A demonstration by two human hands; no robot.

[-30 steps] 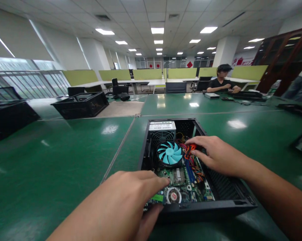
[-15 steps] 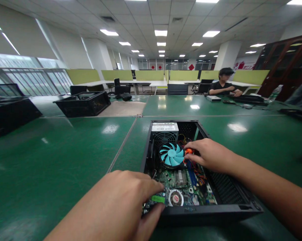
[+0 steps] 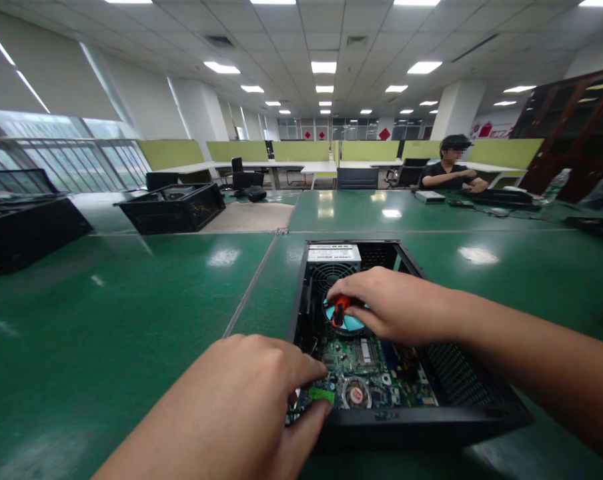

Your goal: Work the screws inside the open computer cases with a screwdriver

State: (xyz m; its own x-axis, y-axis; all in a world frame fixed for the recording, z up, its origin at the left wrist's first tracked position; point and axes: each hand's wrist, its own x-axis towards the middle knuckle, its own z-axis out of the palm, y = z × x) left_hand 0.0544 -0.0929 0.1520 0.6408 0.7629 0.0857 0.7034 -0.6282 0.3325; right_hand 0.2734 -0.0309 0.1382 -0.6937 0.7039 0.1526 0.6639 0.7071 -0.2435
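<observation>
An open black computer case [image 3: 421, 417] lies on the table in front of me. Inside are a green motherboard [image 3: 346, 355], a power supply [image 3: 333, 255] and a cooling fan [image 3: 352, 324] with light-blue blades. My right hand [image 3: 389, 303] grips a red-and-black screwdriver [image 3: 340, 311] over this fan; the tool's shaft cannot be made out. At the near left corner of the case, the thumb and index finger of my left hand [image 3: 261, 390] close around the edge of a card with a green label [image 3: 321, 395]. Beside it sits a small round fan [image 3: 356, 394].
Another black case [image 3: 174, 208] stands at the back left, near a brown sheet [image 3: 249, 218]. A dark case [image 3: 29, 230] is at the far left. A person [image 3: 449, 170] sits across the green table [image 3: 181, 280], beside a white box [image 3: 429, 197].
My right hand has moved left with the screwdriver, from beside the blue fan to over it, now covering part of its blades. My left hand stays in place at the card.
</observation>
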